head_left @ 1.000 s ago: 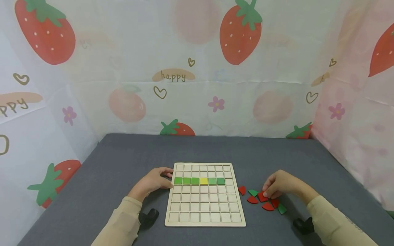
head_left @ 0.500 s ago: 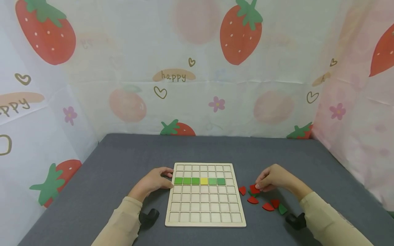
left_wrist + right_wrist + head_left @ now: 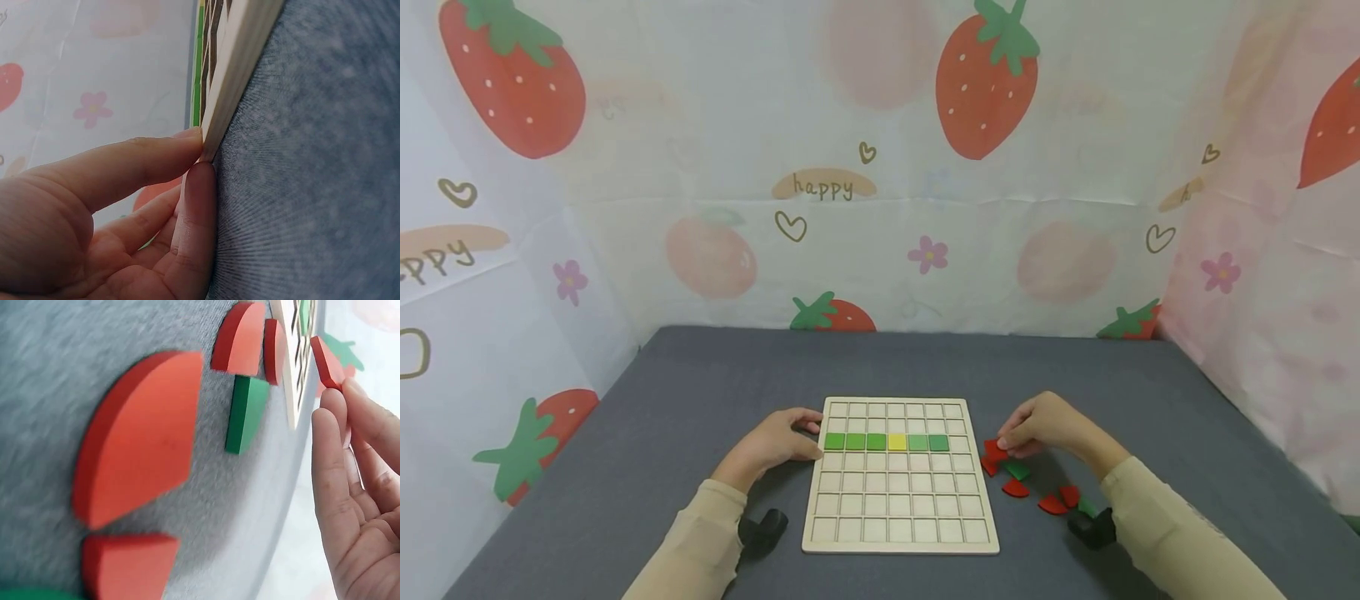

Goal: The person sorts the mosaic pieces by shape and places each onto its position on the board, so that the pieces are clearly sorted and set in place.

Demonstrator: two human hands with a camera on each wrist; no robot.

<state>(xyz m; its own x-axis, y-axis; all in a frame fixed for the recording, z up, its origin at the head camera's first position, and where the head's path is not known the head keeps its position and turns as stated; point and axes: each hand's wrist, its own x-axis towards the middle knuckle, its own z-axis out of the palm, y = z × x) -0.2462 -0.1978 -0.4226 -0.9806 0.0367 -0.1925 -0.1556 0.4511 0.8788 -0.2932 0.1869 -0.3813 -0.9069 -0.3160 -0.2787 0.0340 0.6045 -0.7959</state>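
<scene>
My left hand [image 3: 775,443] rests at the left edge of a pale wooden grid board [image 3: 850,530]. Its thumb [image 3: 147,164] touches the board's edge in the left wrist view, with another fingertip low beside it at the tabletop. My right hand [image 3: 1051,427] pinches a red fan-shaped piece [image 3: 327,362] between thumb and fingertips, just right of the board. Below that hand lie a green piece [image 3: 1018,471] and a red piece [image 3: 1016,488]. One row of the board bears green squares [image 3: 855,442] and one yellow square [image 3: 897,442].
More loose pieces, including a red one [image 3: 1052,504] and a green one [image 3: 1086,506], lie near the right wrist. A black wrist device [image 3: 763,532] shows by each sleeve. The dark grey tabletop [image 3: 737,362] ends at a strawberry-print curtain [image 3: 880,267].
My right hand has carried the red piece leftward from the loose pile, close to the board's right edge. The left hand and the board have stayed in place.
</scene>
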